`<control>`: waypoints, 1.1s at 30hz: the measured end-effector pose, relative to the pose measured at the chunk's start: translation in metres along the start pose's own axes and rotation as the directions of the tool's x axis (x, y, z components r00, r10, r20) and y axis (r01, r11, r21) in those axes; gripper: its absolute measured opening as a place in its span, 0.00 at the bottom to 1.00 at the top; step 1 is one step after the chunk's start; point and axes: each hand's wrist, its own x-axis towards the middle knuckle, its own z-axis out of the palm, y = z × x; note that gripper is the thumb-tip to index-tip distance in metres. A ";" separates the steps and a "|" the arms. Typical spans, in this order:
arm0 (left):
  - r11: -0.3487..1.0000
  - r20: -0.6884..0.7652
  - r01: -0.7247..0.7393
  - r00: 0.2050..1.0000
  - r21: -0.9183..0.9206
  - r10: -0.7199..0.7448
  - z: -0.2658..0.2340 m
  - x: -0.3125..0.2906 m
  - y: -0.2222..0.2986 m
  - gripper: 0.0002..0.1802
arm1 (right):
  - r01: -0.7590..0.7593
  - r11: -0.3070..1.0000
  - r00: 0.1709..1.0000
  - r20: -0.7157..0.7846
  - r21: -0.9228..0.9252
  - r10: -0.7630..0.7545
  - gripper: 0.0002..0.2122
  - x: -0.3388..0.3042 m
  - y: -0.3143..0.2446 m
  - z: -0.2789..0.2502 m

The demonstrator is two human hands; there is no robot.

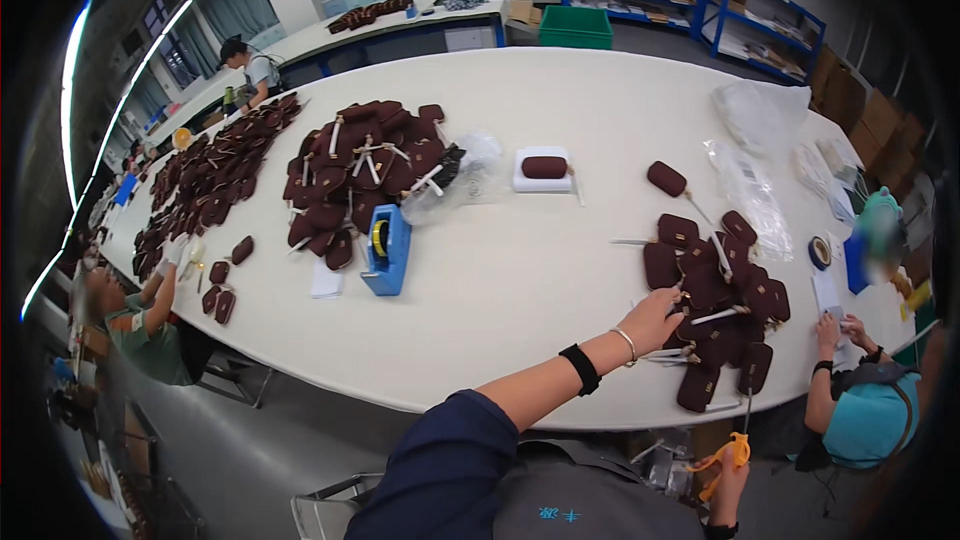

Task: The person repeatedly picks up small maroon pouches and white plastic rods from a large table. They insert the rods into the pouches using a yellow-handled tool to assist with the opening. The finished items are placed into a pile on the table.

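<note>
At the right of the white table lies a heap of small dark maroon zip pouches (705,285) with white strips hanging from several of them. My left hand (652,320) reaches over the left side of this heap, fingers pinched together beside a gold-coloured metal part; what they grip is too small to make out. Near the table's front edge, my right hand (730,485) is closed round the orange handles of scissors (738,450), whose thin metal end points up toward a pouch (756,368) at the heap's edge.
A blue tape dispenser (388,250) stands beside a larger pouch pile (365,165). One pouch (544,168) rests on a white block (528,184). Clear plastic bags (750,195) lie at the far right. Co-workers sit at left (150,330) and right (865,415).
</note>
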 end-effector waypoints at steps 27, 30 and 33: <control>0.366 -0.903 0.882 0.383 0.296 -0.193 -0.610 -0.227 -0.303 0.20 | -0.053 0.991 0.991 0.118 -0.121 0.067 0.12 -0.004 -0.089 0.229; 0.177 -0.840 0.883 0.468 0.435 -0.274 -0.645 -0.235 -0.315 0.24 | 0.084 0.976 0.992 0.111 -0.199 -0.063 0.11 -0.027 -0.115 0.252; 0.231 -0.689 0.807 0.585 0.543 -0.428 -0.660 -0.214 -0.318 0.26 | 0.231 0.907 0.973 0.084 -0.353 -0.216 0.13 -0.017 -0.079 0.230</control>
